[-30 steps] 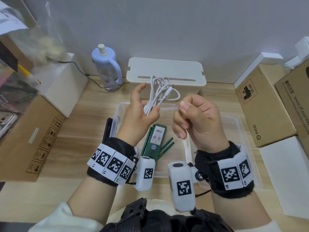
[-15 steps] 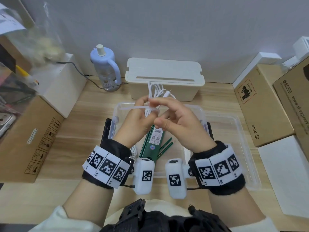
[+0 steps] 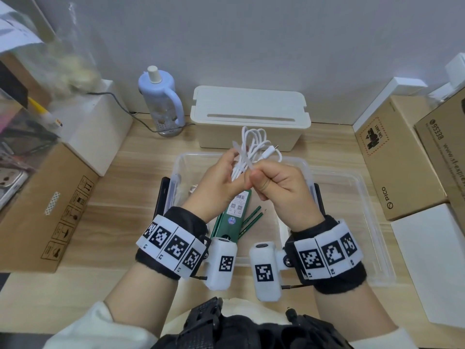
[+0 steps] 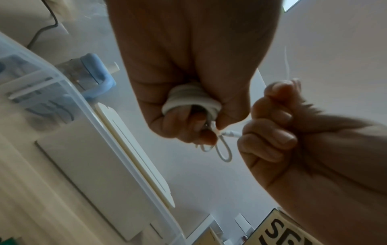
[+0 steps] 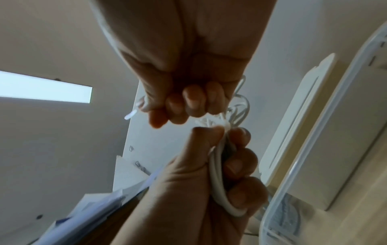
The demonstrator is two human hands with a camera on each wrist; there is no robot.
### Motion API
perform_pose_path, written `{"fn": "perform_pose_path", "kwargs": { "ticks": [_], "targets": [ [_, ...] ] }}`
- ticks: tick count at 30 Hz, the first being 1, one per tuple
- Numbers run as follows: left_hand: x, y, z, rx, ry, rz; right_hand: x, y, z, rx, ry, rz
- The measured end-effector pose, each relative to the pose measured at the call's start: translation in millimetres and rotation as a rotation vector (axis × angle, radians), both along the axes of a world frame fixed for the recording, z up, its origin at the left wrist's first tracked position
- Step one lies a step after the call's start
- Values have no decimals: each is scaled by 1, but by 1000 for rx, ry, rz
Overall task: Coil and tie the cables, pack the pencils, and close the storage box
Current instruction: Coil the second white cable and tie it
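Observation:
My left hand (image 3: 226,172) grips a coiled white cable (image 3: 254,139) above the clear storage box (image 3: 308,167); its loops and plug stick up past the fingers. My right hand (image 3: 259,177) pinches a thin translucent tie (image 3: 241,154) that slants across the coil. In the left wrist view the cable (image 4: 188,99) is bunched in the left fist, with the right hand (image 4: 270,132) beside it. From the right wrist the tie's end (image 5: 131,115) pokes out of the right fist, above the left hand holding the cable (image 5: 217,165). A green pencil box (image 3: 236,215) and loose pencils (image 3: 254,217) lie in the storage box.
A cream lidded box (image 3: 249,114) and a blue bottle (image 3: 161,102) stand at the back. Cardboard boxes flank the desk on the left (image 3: 45,210) and right (image 3: 392,167). A clear lid (image 3: 357,210) lies right of the storage box, and a black object (image 3: 161,197) on its left.
My hands came together from holding the tie stretched between them. The right hand crossed over the coil, then drew back right, and the tie now slants across the cable.

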State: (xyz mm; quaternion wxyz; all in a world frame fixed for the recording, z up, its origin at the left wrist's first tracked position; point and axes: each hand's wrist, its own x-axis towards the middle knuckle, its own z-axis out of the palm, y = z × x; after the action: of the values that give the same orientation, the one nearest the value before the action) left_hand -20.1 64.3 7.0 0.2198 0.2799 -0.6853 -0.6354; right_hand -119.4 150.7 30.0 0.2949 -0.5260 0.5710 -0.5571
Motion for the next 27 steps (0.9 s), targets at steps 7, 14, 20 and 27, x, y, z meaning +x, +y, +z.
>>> {"fn": "perform_pose_path", "kwargs": {
  "ticks": [7, 14, 20, 27],
  "targets": [
    [8, -11, 0, 407, 170, 6, -6, -1, 11, 48, -73, -29],
    [19, -22, 4, 790, 344, -151, -9, 1, 10, 28, -116, -78],
    [15, -18, 2, 794, 294, -182, -8, 1, 14, 14, -114, -84],
    [17, -11, 12, 964, 457, -190, -9, 2, 16, -13, -147, -141]
  ]
}}
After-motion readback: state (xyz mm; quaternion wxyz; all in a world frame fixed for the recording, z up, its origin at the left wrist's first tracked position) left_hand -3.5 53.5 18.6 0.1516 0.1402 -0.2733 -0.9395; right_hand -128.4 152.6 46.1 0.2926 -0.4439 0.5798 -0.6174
